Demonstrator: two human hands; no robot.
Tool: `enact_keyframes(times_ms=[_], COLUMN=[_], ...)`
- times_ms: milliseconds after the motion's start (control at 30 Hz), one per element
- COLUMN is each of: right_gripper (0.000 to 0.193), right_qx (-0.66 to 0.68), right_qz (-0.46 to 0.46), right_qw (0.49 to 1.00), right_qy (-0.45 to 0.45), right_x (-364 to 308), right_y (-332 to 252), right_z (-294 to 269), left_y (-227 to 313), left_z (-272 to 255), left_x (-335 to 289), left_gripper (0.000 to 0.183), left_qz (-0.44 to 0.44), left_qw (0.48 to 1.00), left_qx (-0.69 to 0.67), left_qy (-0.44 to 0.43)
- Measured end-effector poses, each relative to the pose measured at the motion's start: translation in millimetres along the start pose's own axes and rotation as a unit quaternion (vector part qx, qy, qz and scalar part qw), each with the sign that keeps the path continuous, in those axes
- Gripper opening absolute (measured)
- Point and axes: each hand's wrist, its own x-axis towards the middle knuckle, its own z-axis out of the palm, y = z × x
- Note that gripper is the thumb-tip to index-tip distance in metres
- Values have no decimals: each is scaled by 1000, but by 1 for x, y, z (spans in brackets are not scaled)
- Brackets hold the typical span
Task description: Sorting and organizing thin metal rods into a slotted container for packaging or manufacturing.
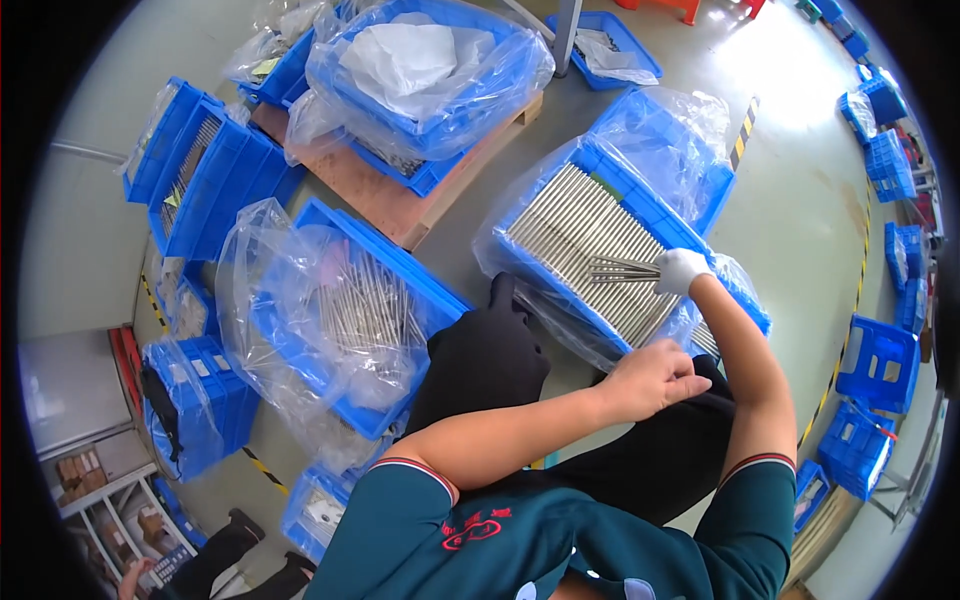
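Note:
My right hand (684, 271), in a white glove, is closed around a small bundle of thin metal rods (625, 270). It holds them over a blue crate (545, 258) lined with clear plastic, where more metal rods (575, 222) lie side by side in a dense layer. My bare left hand (650, 380) rests close to my knee, near the crate's near edge. Its fingers are curled in, the thumb sticks out, and nothing shows in it. Left of my leg, a second plastic-lined blue crate (290, 340) contains loosely heaped metal rods (365, 305).
A plastic-wrapped blue crate (430, 125) stands on a wooden pallet (400, 205) beyond. Stacked blue crates (225, 180) stand at the left, others (855, 450) along the right. A metal post (566, 40) rises at the back. Another person's legs (215, 555) show at lower left.

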Motion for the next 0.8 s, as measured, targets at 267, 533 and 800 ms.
enact_keyframes(times_ms=[267,533,800], right_gripper=[14,12,12], right_qx=[-247,-342,-187], right_qz=[-111,-86,-68], right_qw=[961,907,945], right_qy=[55,231,258], right_x=[101,115,80], right_y=[-49,-94,-106], right_z=[-18,-18,-12], left_y=[6,12,12], left_z=[-17,-30,-31], left_x=[4,2,-1], left_gripper=[38,44,41], left_qz=[-19,-36,-48], left_qw=[997,986,987], left_qx=[-60,-131,-134], left_qy=[38,94,80])
